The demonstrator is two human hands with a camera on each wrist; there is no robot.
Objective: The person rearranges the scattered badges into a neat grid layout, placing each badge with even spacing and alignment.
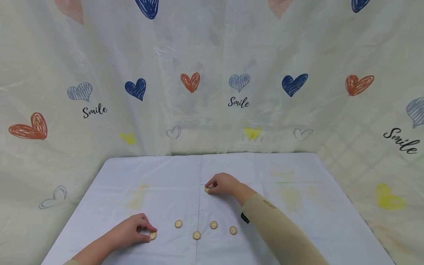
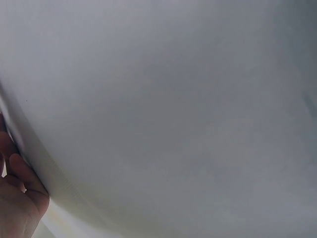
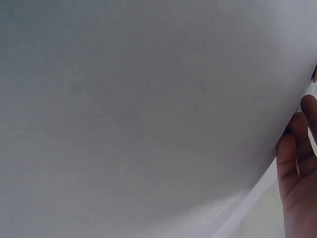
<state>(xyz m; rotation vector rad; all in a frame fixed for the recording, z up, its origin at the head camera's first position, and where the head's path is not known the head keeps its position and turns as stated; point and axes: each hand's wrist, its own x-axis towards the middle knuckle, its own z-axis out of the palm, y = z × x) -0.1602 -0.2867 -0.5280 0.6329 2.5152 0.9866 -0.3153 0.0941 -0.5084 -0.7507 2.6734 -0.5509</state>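
Nearest the camera is the right sleeve (image 1: 281,228). The right hand (image 1: 225,184) pinches one button (image 1: 207,190) midway across the surface (image 1: 109,198), toward its far edge; the left hand (image 1: 132,230) pinches another button (image 1: 153,236), nearer the left edge. Four loose buttons (image 1: 213,225) lie rightward of this one. The step seems to be placing; next, probably, a gentle release is needed.

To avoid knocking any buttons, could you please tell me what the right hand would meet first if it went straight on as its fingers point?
Beyond the button it pinches, the right hand seems to have a free way leftward over the white cloth, though depth is hard to judge.
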